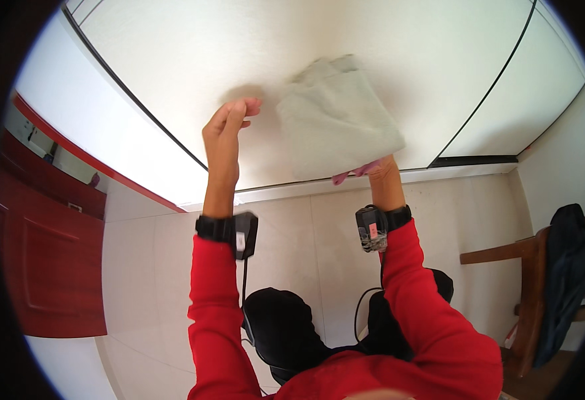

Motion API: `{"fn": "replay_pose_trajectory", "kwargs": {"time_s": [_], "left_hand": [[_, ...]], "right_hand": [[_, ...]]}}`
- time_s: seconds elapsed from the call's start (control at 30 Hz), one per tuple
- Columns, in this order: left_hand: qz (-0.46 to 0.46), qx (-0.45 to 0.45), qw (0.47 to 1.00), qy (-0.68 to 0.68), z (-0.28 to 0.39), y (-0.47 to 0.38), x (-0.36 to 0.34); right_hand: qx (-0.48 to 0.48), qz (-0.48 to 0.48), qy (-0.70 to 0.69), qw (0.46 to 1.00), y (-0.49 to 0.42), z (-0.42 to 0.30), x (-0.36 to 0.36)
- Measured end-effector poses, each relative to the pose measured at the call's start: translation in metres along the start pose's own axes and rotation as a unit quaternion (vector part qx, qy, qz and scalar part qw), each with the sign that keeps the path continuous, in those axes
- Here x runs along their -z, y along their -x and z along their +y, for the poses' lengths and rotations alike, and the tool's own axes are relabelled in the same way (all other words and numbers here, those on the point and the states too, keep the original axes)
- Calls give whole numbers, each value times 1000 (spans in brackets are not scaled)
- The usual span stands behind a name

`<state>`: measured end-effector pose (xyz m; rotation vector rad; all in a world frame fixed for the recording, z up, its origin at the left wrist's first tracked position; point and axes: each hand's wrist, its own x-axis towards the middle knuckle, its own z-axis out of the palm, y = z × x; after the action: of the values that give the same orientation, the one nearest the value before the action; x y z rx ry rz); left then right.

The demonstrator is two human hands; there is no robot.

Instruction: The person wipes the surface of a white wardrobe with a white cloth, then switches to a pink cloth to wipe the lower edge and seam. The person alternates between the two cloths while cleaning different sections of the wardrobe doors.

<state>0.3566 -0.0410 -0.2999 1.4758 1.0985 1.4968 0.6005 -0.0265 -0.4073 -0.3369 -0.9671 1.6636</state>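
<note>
A folded pale grey-green cloth (340,117), perhaps a garment, is held up in front of a white panel. My right hand (385,164) supports it at the lower right edge, with most of the fingers hidden beneath. Folds of pink fabric (353,172) stick out under that same edge, next to the hand. To the left of the cloth and apart from it, my left hand (226,122) is raised with loosely bent fingers and nothing visible in it. Both wrists carry black strapped devices with cables.
The white panel (242,45), apparently a cabinet door with black trim, rises from a low plinth. A dark red door (55,270) is at the left. On the right, a wooden chair (532,300) bears dark clothing (567,285). Pale tiles (287,250) cover the floor.
</note>
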Motion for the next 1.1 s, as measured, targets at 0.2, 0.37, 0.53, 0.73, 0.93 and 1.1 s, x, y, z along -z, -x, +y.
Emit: {"fn": "replay_pose_trajectory", "kwargs": {"time_s": [0.2, 0.37, 0.53, 0.73, 0.93, 1.1], "left_hand": [[-198, -213, 919, -267, 17, 47, -15], [-252, -157, 876, -381, 1, 62, -46], [-261, -144, 894, -334, -20, 52, -37], [-270, 73, 957, -82, -24, 41, 5], [-326, 109, 934, -100, -26, 37, 24], [-342, 178, 921, -59, -39, 35, 14]], "right_hand": [[-33, -93, 83, 992, 4, 27, 1], [-130, 106, -69, 983, -1, 30, -15], [-171, 84, 30, 981, -8, 16, -27], [-173, 19, 113, 978, 1, 3, -26], [-213, 7, 157, 964, 14, 6, -5], [-226, 31, 145, 963, 19, 11, 4]]}}
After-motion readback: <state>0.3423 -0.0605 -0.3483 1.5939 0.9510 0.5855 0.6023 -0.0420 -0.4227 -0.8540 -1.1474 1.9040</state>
